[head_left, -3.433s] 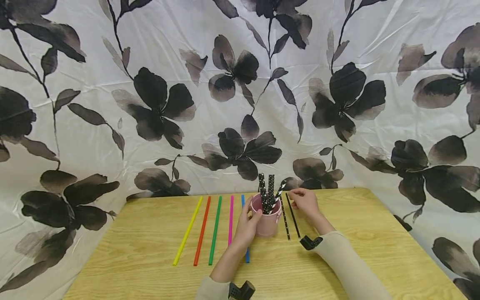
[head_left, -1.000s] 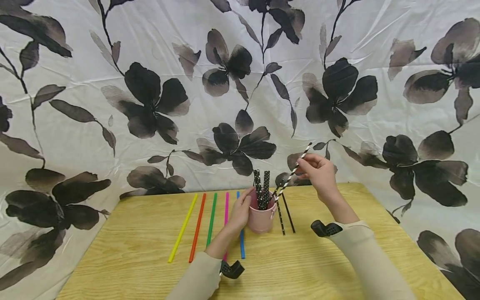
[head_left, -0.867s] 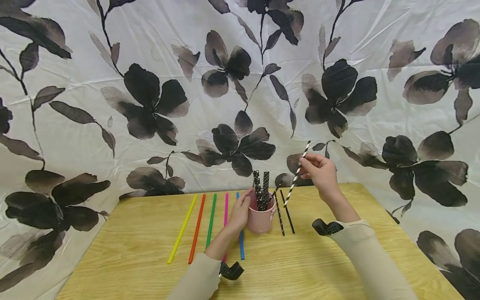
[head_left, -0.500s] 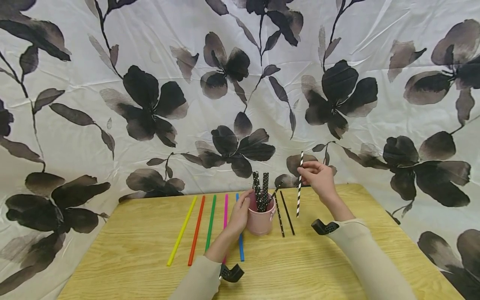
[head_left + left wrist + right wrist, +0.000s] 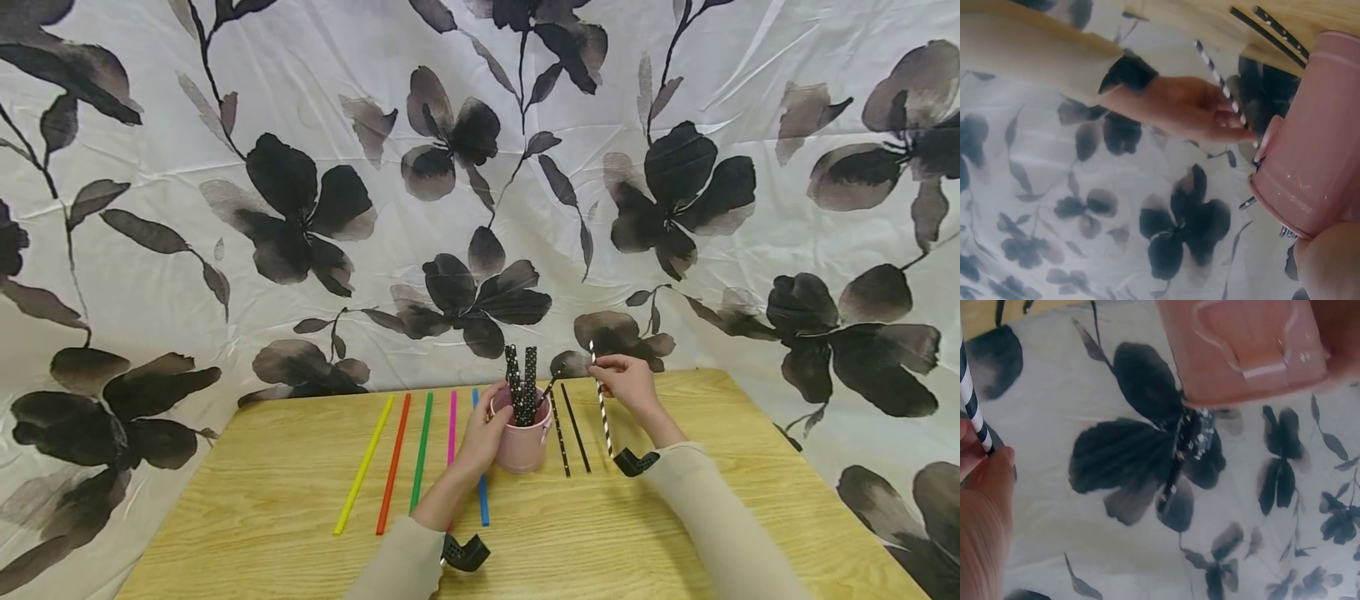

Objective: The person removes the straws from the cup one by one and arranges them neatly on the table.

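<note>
My left hand (image 5: 482,442) grips a small pink bucket (image 5: 520,452), fingers round its left side and thumb at the rim. Several black straws with white dots (image 5: 529,387) stand in it, one of them leaning right. Between thumb and fingers, my right hand (image 5: 632,387) pinches a black-and-white striped straw (image 5: 604,421) near its upper end. This straw points down close over the table, right of a plain black straw (image 5: 576,429) and a dotted black straw (image 5: 560,437). In the right wrist view the striped straw (image 5: 969,394) shows at the left edge, above my thumb.
Left of the bucket lie yellow (image 5: 363,467), red (image 5: 393,465), green (image 5: 422,450), pink (image 5: 452,425) and blue (image 5: 483,500) straws, side by side. My left forearm crosses over the pink one. A flower-print cloth (image 5: 480,167) hangs behind the wooden table (image 5: 570,542).
My right hand has drawn the striped straw out of the bucket, moved it right past the two black straws and lowered it towards the table. My left hand stays on the bucket.
</note>
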Motion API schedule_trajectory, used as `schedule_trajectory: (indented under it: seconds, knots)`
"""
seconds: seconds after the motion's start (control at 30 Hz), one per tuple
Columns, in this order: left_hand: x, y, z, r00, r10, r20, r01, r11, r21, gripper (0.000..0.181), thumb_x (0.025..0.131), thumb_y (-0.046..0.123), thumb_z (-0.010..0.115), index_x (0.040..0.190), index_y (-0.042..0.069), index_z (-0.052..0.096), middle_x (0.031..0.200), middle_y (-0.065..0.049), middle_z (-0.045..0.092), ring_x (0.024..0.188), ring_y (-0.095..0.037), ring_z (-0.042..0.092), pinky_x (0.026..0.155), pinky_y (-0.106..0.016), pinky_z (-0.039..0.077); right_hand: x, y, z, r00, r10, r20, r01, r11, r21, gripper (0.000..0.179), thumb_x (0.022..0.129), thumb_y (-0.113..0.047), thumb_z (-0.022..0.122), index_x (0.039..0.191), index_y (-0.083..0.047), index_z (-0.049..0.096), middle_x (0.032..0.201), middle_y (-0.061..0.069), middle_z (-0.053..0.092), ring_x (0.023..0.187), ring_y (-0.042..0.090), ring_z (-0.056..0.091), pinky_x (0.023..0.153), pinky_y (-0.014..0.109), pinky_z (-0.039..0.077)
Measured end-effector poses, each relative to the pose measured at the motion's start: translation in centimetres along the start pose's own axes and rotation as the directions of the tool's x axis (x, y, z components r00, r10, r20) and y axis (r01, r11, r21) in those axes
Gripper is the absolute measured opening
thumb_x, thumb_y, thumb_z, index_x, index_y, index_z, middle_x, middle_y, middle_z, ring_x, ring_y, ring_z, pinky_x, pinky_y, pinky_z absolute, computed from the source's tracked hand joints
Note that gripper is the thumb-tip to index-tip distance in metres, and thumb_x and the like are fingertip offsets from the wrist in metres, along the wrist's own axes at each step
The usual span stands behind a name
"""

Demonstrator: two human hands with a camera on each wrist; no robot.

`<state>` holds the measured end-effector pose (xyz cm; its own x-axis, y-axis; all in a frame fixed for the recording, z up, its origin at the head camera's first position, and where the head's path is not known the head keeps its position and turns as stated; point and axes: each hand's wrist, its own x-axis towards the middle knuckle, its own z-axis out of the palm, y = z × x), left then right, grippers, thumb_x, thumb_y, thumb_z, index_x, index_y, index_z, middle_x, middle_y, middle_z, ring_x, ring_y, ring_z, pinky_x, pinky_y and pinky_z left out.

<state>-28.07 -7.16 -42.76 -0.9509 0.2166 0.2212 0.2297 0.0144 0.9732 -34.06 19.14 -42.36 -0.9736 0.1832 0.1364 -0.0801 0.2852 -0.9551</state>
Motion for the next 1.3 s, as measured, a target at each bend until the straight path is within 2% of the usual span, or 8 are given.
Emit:
schedule_trajectory:
  seconds: [0.23,0.37,0.57,0.7,0.8,1.03,1.3]
  knots:
    - [-0.1,-0.3,-0.1,1.000,0.014,-0.002,-0.014,1.000,0.008,0.045,0.090,0.011,0.045,0.134,0.007,0.034,0.132,-0.013,0.037,0.122,-0.025,0.032,0.099,-0.043,0.023,0.3,2.1,1.1,0.998,0.062,0.015,-0.061,0.997,-0.050,0.026,0.078,-0.016,0.067,0.099,-0.001,0.063,0.082,0.016,0.062,0.054,0.017,0.056,0.057,0.040,0.050]
    - [0.0,-0.6,-0.1,0.999,0.033,-0.001,-0.033,0.999,-0.004,0.046,0.090,0.010,0.045,0.134,0.006,0.033,0.133,-0.013,0.037,0.122,-0.025,0.032,0.099,-0.043,0.023,0.6,3.1,1.7,0.997,0.076,0.016,-0.075,0.996,-0.053,0.025,0.078,-0.015,0.067,0.098,-0.001,0.064,0.078,0.017,0.061,0.051,0.017,0.053,0.051,0.036,0.049]
    - [0.0,-1.0,-0.1,0.999,0.046,-0.008,-0.046,0.999,-0.007,0.045,0.091,0.009,0.043,0.134,0.006,0.033,0.134,-0.013,0.036,0.122,-0.025,0.032,0.100,-0.043,0.022,0.7,4.7,2.1,0.994,0.103,0.027,-0.101,0.993,-0.061,0.026,0.077,-0.015,0.067,0.098,0.001,0.064,0.062,0.009,0.055,0.045,0.014,0.047,0.041,0.027,0.041]
    - [-0.1,-1.3,0.0,0.998,0.063,-0.006,-0.063,0.998,-0.012,0.045,0.091,0.009,0.043,0.134,0.005,0.033,0.133,-0.014,0.036,0.122,-0.026,0.032,0.099,-0.044,0.023,0.8,5.7,2.2,0.995,0.102,0.017,-0.100,0.990,-0.094,0.022,0.077,-0.014,0.067,0.093,0.001,0.065,0.053,0.006,0.053,0.040,0.013,0.045,0.037,0.024,0.037]
    - [-0.1,-1.4,0.0,0.997,0.076,0.000,-0.076,0.997,-0.015,0.044,0.091,0.010,0.042,0.134,0.005,0.032,0.133,-0.014,0.036,0.121,-0.028,0.033,0.098,-0.044,0.026,0.8,6.1,2.2,0.995,0.095,0.005,-0.093,0.987,-0.127,0.020,0.077,-0.015,0.067,0.090,0.000,0.065,0.051,0.007,0.053,0.039,0.013,0.045,0.035,0.024,0.037]
    - [-0.2,-1.3,-0.1,0.994,0.106,0.027,-0.105,0.994,-0.034,0.043,0.093,0.007,0.040,0.134,0.003,0.030,0.132,-0.017,0.036,0.120,-0.028,0.036,0.097,-0.042,0.029,0.8,6.5,2.6,0.991,0.135,-0.023,-0.137,0.979,-0.149,0.019,0.074,-0.017,0.070,0.087,-0.003,0.067,0.058,0.007,0.060,0.042,0.012,0.050,0.037,0.026,0.042]
    - [-0.2,-1.3,0.0,0.994,0.110,0.007,-0.110,0.994,-0.023,0.042,0.092,0.006,0.040,0.133,0.003,0.031,0.131,-0.017,0.038,0.120,-0.029,0.036,0.097,-0.043,0.029,0.6,6.3,2.8,0.991,0.129,-0.024,-0.131,0.973,-0.192,0.019,0.074,-0.016,0.070,0.086,-0.002,0.067,0.056,0.008,0.058,0.042,0.013,0.051,0.037,0.026,0.042]
